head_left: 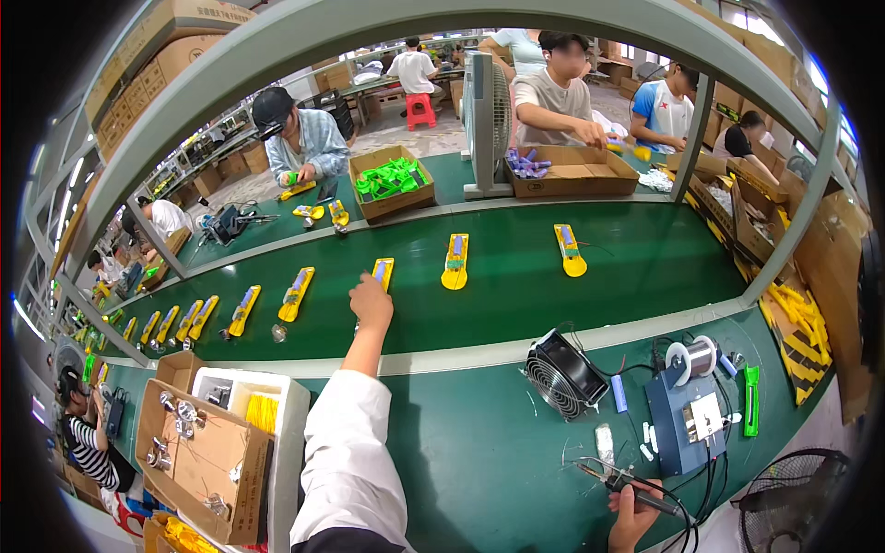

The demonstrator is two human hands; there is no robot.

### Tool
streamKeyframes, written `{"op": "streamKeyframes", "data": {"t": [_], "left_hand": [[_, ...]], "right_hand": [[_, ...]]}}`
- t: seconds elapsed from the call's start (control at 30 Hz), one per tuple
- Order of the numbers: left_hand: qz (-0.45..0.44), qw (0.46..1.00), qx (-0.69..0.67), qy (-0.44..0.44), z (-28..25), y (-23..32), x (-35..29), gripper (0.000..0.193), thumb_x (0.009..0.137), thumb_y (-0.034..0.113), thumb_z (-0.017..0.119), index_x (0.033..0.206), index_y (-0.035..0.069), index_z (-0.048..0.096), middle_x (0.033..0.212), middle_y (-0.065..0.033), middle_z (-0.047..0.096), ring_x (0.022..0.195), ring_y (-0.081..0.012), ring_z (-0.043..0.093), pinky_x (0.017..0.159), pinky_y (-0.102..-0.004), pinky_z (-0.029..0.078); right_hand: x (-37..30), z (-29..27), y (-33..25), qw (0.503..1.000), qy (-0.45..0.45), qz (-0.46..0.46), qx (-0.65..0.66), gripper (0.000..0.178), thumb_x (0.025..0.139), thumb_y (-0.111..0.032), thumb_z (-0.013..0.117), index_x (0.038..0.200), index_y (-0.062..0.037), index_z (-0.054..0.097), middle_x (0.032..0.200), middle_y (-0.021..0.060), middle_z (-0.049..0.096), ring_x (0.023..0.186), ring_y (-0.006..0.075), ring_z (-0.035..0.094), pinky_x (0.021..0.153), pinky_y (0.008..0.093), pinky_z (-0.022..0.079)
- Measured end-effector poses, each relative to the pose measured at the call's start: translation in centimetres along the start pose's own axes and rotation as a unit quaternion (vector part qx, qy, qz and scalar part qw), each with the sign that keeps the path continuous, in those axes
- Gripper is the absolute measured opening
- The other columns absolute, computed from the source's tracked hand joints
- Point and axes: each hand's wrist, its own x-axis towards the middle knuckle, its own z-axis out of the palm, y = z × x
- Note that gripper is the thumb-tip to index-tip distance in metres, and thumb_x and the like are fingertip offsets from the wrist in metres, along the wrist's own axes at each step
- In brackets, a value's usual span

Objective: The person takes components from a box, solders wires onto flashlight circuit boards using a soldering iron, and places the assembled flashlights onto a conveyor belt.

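My left hand (371,302) reaches over the green conveyor belt, its fingers closed around the lower end of a yellow plastic shell (383,270) with a purple battery cell in it. The hand hides the rest of that shell. At the lower right, my right hand (634,514) grips a soldering iron (645,493) by its dark handle, the tip pointing left over the green bench. Close by stands a blue soldering station (682,419) with a solder spool (691,359) on top. Two similar shells (454,262) (570,251) lie farther right on the belt.
Several more shells line the belt (516,304) leftward. A carton (203,452) of silver lamp parts stands left of my arm. A small fan (564,373), a purple cell (619,394) and a green strip (751,401) lie on the bench. Co-workers sit beyond the belt.
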Motion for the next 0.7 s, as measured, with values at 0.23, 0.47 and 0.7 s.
{"op": "streamKeyframes", "data": {"t": [0.23,0.47,0.7], "left_hand": [[0.244,0.955,-0.167,0.03,-0.7,9.4,-1.2,0.024,0.075,0.026,0.057,0.081,0.004,0.055,0.085,-0.0115,0.053,0.081,-0.0265,0.052,0.062,-0.0389,0.045],[0.147,0.985,0.088,0.029,5.8,14.1,-1.8,0.019,0.079,0.018,0.05,0.085,0.003,0.059,0.087,-0.0113,0.052,0.08,-0.0243,0.054,0.061,-0.0364,0.047],[0.216,0.973,0.064,0.053,4.8,10.9,-4.6,0.018,0.077,0.014,0.049,0.081,0.0,0.058,0.087,-0.0149,0.051,0.074,-0.0233,0.054,0.055,-0.0321,0.049]], "right_hand": [[-0.1,0.1,-0.7,1.0,0.009,-0.007,0.012,0.016,0.076,-0.006,0.053,0.086,-0.0005,0.042,0.069,0.0063,0.047,0.046,0.0107,0.049,0.043,0.02,0.043],[-0.7,-0.9,-1.6,1.0,0.028,-0.003,0.015,0.016,0.076,-0.004,0.053,0.086,-0.0006,0.041,0.068,0.0066,0.048,0.048,0.0106,0.051,0.044,0.0197,0.043],[-1.3,-2.7,-1.9,0.999,0.033,-0.005,0.036,0.016,0.077,-0.003,0.052,0.088,-0.0004,0.041,0.07,0.0063,0.048,0.048,0.0097,0.049,0.045,0.0197,0.042]]}}
